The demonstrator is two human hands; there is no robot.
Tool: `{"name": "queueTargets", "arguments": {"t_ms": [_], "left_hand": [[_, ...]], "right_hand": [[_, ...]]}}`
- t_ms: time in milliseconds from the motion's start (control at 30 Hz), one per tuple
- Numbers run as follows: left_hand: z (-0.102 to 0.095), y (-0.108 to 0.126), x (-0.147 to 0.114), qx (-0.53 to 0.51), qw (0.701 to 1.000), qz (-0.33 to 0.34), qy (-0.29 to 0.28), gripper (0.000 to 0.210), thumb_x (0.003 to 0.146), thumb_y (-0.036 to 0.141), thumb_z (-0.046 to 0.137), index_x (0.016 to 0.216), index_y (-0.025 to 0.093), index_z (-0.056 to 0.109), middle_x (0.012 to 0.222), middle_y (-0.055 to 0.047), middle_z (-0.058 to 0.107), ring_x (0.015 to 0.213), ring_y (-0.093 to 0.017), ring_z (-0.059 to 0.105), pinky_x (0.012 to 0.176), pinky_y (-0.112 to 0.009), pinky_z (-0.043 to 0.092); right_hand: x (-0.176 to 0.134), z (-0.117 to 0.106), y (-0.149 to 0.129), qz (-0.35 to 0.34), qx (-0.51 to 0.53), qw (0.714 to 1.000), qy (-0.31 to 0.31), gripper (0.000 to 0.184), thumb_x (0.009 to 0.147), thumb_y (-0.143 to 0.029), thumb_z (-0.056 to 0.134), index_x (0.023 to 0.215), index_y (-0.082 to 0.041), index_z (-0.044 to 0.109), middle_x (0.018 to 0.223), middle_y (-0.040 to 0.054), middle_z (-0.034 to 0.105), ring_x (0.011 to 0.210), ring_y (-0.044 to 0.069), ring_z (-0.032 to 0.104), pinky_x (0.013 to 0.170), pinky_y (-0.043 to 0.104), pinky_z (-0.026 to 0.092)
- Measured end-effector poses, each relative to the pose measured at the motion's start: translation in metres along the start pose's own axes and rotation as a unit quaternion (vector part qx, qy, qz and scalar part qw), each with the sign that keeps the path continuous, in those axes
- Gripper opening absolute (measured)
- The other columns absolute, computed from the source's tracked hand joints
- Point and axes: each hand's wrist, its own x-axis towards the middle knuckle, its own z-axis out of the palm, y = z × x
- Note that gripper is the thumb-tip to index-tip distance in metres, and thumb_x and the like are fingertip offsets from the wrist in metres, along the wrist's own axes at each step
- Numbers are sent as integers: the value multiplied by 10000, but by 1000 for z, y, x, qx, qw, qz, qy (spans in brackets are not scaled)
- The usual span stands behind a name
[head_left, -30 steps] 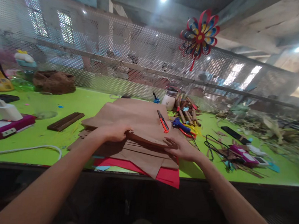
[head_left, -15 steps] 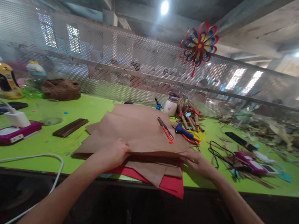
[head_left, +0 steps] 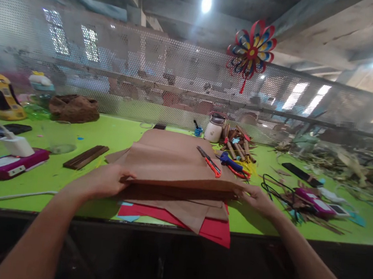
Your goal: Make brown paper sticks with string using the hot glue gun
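A large sheet of brown paper [head_left: 170,162] lies on a stack of paper at the table's near edge, its front edge raised. My left hand [head_left: 110,180] is closed on the sheet's left front corner. At the right front corner, my right hand [head_left: 256,199] pinches the same sheet. More brown paper [head_left: 182,208] and red paper [head_left: 216,236] show underneath, with a bit of light blue at the left. On the sheet rests an orange utility knife [head_left: 212,165]. A blue glue gun [head_left: 231,163] lies just beyond its right edge.
Left on the green table [head_left: 90,134] are brown strips [head_left: 86,157], a clear cup [head_left: 62,137] and a purple power strip [head_left: 13,163] with a white cable. Another power strip [head_left: 315,202], a black phone [head_left: 302,174] and dried husks [head_left: 353,166] lie right. A mesh panel [head_left: 129,80] stands behind.
My left hand has moved left along the front edge to the corner. That edge is lifted more, and the paper beneath shows wider. My right hand has shifted slightly right.
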Motion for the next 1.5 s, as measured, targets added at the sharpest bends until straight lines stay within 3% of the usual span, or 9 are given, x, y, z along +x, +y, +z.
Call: {"name": "queueTargets", "arguments": {"t_ms": [233, 333, 500, 633, 833, 933, 1100, 1333, 1500], "left_hand": [[-8, -27, 5, -32, 995, -86, 49, 386, 770, 308, 431, 1009, 197, 713, 1002, -73, 714, 892, -278, 640, 803, -347, 463], [1, -32, 5, -30, 989, -120, 85, 462, 785, 425, 410, 1030, 168, 705, 1000, -118, 708, 914, -320, 635, 798, -371, 467], [29, -46, 0, -116, 984, -62, 117, 373, 732, 439, 482, 952, 248, 715, 1154, -45, 665, 1039, -292, 598, 909, -351, 446], [42, -54, -2, -169, 970, -53, 163, 415, 713, 475, 513, 994, 234, 700, 1204, -58, 636, 1090, -280, 570, 978, -369, 411], [27, -31, -10, -295, 911, -148, 246, 544, 689, 574, 577, 1013, 148, 675, 1012, -85, 706, 923, -278, 636, 843, -359, 496], [16, -11, -10, -409, 861, -80, 292, 580, 760, 536, 560, 1153, 110, 581, 1165, -95, 646, 1021, -244, 598, 910, -340, 471], [15, 1, -8, -397, 853, -19, 340, 510, 834, 447, 529, 1229, 125, 516, 1324, -94, 534, 1185, -235, 492, 1043, -349, 349], [30, -14, -25, -433, 897, 48, 78, 470, 760, 480, 605, 1125, 184, 615, 1197, -117, 630, 1091, -277, 589, 935, -410, 464], [31, -21, -29, -330, 936, 115, 39, 313, 716, 501, 627, 883, 253, 716, 1336, -67, 534, 1276, -297, 427, 1045, -427, 342]], "right_hand": [[34, 5, 5, 18, 73, 991, -108, 426, 735, -405, 653, 1076, -152, 689, 990, 102, 708, 859, 251, 650, 749, 342, 528], [45, 10, 13, 38, 93, 991, -85, 362, 761, -424, 621, 982, -154, 719, 874, 95, 725, 770, 247, 653, 669, 334, 536], [54, 11, 18, -48, 114, 991, -56, 295, 709, -465, 682, 828, -206, 756, 980, 110, 712, 954, 274, 627, 877, 397, 472], [45, 24, 19, 86, 229, 969, 30, 351, 714, -481, 685, 801, -146, 744, 766, 95, 700, 698, 223, 629, 645, 352, 511], [38, 28, 27, 138, 328, 931, 77, 308, 683, -407, 744, 834, -139, 733, 616, 21, 619, 506, 106, 493, 471, 228, 398], [39, 24, 31, 147, 344, 923, 90, 332, 695, -417, 736, 894, -152, 724, 520, -16, 557, 441, 81, 433, 428, 205, 359], [31, 20, 29, 170, 374, 908, 83, 309, 728, -458, 697, 882, -190, 708, 693, 26, 675, 578, 129, 584, 563, 255, 491], [9, 4, 21, -42, 203, 974, -96, 253, 690, -418, 737, 864, -236, 760, 1103, 102, 687, 1139, 303, 557, 999, 481, 389], [4, 4, 19, -69, 182, 978, -77, 259, 722, -452, 703, 874, -250, 759, 1141, 116, 670, 1185, 299, 529, 1026, 504, 351]]}}
